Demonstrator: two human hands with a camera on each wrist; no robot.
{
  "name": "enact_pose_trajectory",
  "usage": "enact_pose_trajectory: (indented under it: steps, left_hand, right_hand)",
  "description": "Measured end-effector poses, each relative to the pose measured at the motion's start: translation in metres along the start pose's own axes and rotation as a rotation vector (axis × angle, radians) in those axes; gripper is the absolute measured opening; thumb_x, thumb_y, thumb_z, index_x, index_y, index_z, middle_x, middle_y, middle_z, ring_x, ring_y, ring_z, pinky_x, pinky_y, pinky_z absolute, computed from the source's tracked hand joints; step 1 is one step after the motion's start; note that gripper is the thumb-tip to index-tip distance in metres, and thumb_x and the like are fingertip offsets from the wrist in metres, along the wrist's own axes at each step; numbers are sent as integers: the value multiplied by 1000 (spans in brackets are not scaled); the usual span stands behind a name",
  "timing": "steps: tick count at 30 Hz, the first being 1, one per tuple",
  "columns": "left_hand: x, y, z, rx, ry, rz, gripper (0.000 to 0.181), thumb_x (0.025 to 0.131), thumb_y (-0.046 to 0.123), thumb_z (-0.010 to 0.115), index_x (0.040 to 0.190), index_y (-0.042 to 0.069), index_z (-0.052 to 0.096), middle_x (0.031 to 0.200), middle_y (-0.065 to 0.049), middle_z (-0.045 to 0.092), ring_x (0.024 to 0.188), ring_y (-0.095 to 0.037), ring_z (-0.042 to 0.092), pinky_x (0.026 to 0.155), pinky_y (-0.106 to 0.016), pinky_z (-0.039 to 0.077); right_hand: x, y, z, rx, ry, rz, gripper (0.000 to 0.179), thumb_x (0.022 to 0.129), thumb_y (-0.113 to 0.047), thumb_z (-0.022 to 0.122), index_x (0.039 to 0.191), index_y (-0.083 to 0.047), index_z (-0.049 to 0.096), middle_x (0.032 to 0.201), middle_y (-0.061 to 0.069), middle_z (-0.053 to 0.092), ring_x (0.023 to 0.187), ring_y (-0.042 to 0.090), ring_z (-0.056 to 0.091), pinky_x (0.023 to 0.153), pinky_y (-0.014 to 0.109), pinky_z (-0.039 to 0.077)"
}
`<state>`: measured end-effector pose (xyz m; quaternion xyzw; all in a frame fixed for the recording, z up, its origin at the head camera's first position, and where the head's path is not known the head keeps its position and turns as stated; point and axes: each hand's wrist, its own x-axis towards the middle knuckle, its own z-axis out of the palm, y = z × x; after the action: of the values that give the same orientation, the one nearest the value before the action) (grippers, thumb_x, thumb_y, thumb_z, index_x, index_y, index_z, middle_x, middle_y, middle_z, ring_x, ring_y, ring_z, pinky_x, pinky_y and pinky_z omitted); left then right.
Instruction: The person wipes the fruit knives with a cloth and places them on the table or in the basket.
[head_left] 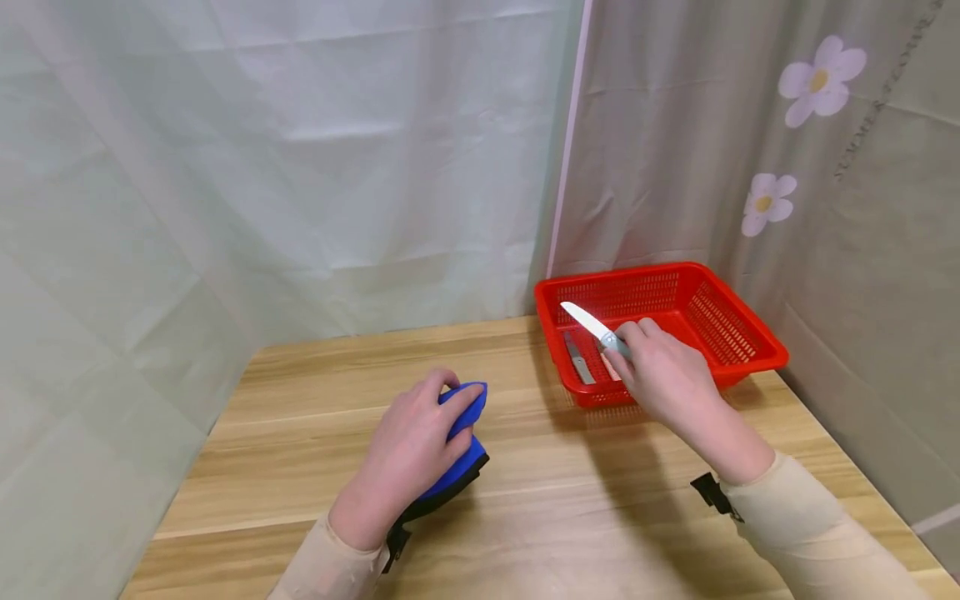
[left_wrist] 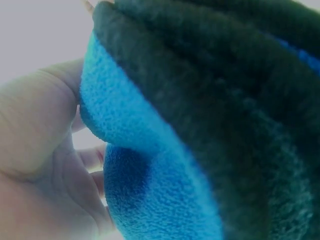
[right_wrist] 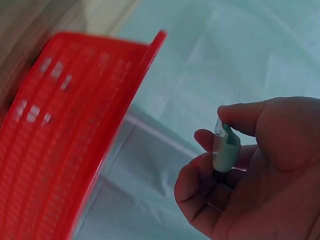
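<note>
My left hand (head_left: 408,437) grips a folded blue cloth (head_left: 463,468) with a dark border, low over the table's middle. Up close in the left wrist view, the cloth (left_wrist: 160,190) looks fuzzy and hangs in folds beside the palm. My right hand (head_left: 671,379) pinches a knife (head_left: 587,320) by its pale green handle (right_wrist: 226,155). Its bright blade points up and left, above the red plastic basket (head_left: 750,364). Inside the basket lies a grey-handled knife (head_left: 579,363), and a pinkish object (head_left: 611,367) shows partly below the right hand.
The basket stands at the back right of the wooden table (head_left: 525,533), near the curtain. Pale curtains (head_left: 360,167) enclose the back and both sides. Black straps (head_left: 712,493) sit at both wrists.
</note>
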<state>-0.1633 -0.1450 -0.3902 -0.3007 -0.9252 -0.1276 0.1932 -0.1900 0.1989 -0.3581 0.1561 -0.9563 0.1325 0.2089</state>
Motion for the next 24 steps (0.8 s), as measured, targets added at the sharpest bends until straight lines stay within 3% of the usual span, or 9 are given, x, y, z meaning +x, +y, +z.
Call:
enact_pose_trajectory:
  steps: [8, 24]
  left_hand:
    - [-3, -2, 9, 25, -35, 15, 50, 94, 19, 89, 142, 16, 76, 130, -15, 65, 100, -30, 70, 86, -49, 62]
    - [-5, -9, 23, 14, -57, 18, 48, 94, 17, 88, 140, 15, 77, 128, -14, 65, 99, -29, 69, 82, -47, 62]
  right_hand:
    - [22, 25, -1, -95, -67, 21, 30, 102, -19, 76, 87, -8, 52, 74, 6, 48, 58, 21, 45, 46, 36, 40]
    - [51, 62, 22, -149, -255, 211, 31, 105, -26, 69, 90, -5, 52, 67, 9, 56, 58, 30, 56, 51, 49, 51]
